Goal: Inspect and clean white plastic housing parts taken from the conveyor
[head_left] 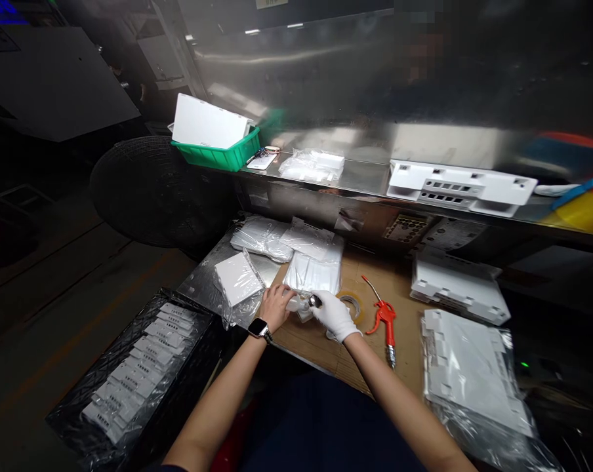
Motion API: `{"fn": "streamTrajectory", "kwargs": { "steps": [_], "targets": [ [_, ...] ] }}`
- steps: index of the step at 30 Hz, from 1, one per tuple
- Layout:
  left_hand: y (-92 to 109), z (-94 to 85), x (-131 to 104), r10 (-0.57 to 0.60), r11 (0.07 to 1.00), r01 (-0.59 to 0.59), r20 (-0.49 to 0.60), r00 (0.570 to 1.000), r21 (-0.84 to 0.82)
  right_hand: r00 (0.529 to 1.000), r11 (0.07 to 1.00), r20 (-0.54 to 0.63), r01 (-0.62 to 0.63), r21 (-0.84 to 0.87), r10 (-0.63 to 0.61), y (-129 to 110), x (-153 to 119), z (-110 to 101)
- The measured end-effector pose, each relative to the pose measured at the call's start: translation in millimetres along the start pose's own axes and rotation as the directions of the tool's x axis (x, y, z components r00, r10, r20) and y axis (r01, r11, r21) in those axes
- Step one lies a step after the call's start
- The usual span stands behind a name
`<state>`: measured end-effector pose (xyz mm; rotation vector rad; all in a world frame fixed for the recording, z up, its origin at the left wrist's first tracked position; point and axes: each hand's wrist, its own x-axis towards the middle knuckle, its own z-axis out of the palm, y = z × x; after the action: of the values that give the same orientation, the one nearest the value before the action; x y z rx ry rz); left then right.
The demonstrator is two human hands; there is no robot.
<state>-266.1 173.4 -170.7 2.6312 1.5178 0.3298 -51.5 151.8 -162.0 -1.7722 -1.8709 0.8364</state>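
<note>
A small white part in a clear bag [299, 303] sits at the near edge of the desk [375, 275], pinched between both hands just in front of a stack of bagged white plates [313, 272]. The left hand [275, 307], bare and wearing a smartwatch [260, 328], has its grip closed on the left end of that bag. The right hand [333, 314], in a white glove, curls its grip around a small dark, shiny object [315, 301] pressed against the bag; what that object is I cannot tell.

Just to the right of the gloved hand lies a roll of tape [351, 303], flat on the brown desk top, and beside it a red air blow gun [385, 320] with its nozzle pointing away. Left of the bare hand a white square plate in a loose plastic bag [237, 280] lies tilted near the desk corner. More bagged white parts [262, 237] lie behind it.

Farther right, white plastic housings [456, 285] are stacked, with a larger white panel on plastic wrap [473, 370] nearer. Below the desk at left, a black-lined box [100, 406] holds rows of white pieces [139, 367]. On the metal shelf [365, 174] behind stand a green bin [218, 156] with a white panel, a clear bag [312, 164] and a long white housing [461, 187]
</note>
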Motion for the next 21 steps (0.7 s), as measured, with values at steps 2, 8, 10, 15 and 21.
{"fn": "streamTrajectory", "kwargs": {
  "steps": [2,8,10,15,21],
  "targets": [
    [0,-1.0,1,0.011,1.0,-0.011,-0.011,1.0,0.008,1.0,1.0,-0.001,0.004,-0.005,-0.004,-1,0,-1],
    [2,-4.4,3,0.044,0.999,-0.043,-0.023,0.999,0.024,1.0,1.0,0.004,0.015,-0.023,-0.015,-1,-1,-2],
    [3,-5.8,3,0.051,0.998,-0.05,-0.024,0.998,0.032,1.0,0.999,0.003,0.019,-0.028,-0.019,-1,-2,-1],
    [6,-9.7,6,0.066,0.996,-0.065,-0.015,0.998,0.061,1.0,0.999,-0.002,0.029,-0.035,-0.029,-1,-2,0],
    [8,-13.1,10,0.099,0.989,-0.1,0.012,0.995,0.11,0.999,0.998,-0.003,0.053,-0.031,-0.053,-3,-3,-1]
  ]
}}
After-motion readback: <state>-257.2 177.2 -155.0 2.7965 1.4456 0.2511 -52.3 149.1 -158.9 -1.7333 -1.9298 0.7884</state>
